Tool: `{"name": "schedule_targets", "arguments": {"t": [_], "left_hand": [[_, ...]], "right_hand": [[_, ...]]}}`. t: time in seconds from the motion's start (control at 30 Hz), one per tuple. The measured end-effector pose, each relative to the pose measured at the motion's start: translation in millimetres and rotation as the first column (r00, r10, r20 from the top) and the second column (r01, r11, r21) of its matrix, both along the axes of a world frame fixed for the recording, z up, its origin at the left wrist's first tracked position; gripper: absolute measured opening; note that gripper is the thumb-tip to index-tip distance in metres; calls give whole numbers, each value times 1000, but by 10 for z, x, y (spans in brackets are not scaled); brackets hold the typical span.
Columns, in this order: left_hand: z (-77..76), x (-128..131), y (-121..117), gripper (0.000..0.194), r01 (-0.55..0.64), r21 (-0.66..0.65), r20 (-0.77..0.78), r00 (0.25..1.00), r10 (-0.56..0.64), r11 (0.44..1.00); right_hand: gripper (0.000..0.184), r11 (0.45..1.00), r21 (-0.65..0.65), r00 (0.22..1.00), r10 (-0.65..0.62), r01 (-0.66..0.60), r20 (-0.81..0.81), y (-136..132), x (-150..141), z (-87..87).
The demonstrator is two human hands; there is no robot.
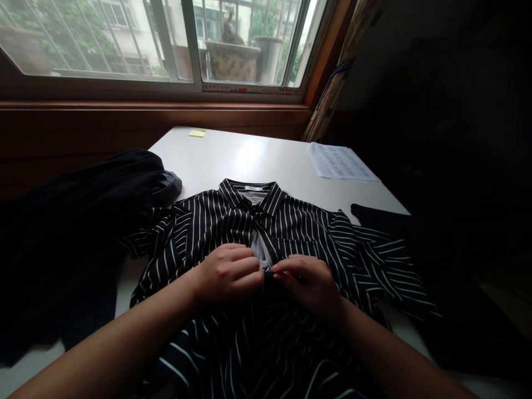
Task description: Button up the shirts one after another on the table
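Note:
A black shirt with white stripes (299, 221) lies spread face up, its collar pointing toward the window and its sleeves out to both sides. The front is joined near the collar and gapes below, showing the paler inside. At the lower end of that gap, my left hand (233, 271) is closed on the shirt's front edge, knuckles up. Close beside it, my right hand (310, 280) pinches the opposite front edge between thumb and forefinger. The fingertips nearly meet. Any button between them is too small or hidden to make out.
Under the shirt is a white table (266, 158). Dark clothing (83, 205) is heaped at the left, and another dark cloth (378, 216) lies at the right. Printed sheets (343, 162) and a yellow sticky note (197, 133) lie toward the back, near the window (199, 94).

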State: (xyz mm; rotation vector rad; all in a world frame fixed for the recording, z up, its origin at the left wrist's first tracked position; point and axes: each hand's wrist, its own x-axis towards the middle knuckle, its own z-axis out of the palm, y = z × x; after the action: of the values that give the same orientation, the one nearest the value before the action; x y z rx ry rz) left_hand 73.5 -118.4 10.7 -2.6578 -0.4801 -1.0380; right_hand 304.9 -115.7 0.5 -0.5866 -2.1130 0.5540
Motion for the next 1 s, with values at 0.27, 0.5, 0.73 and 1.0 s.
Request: {"name": "schedule_targets", "arguments": {"t": [0.27, 0.5, 0.73, 1.0], "left_hand": [[-40, 30, 3, 27, -8, -86, 58, 998, 13, 996], [-94, 35, 23, 22, 36, -215, 120, 993, -11, 976], [-162, 50, 50, 23, 22, -260, 137, 990, 14, 965], [-178, 43, 62, 14, 49, -478, 239, 968, 76, 877]], "right_hand": [[18, 966, 259, 1000, -4, 1, 11, 1, -7, -30], [21, 929, 371, 995, -32, -7, 99, -23, -17, 46], [18, 960, 270, 990, -100, 69, 102, -54, -58, 23], [18, 962, 261, 994, -97, 78, 59, -35, -43, 21]]}}
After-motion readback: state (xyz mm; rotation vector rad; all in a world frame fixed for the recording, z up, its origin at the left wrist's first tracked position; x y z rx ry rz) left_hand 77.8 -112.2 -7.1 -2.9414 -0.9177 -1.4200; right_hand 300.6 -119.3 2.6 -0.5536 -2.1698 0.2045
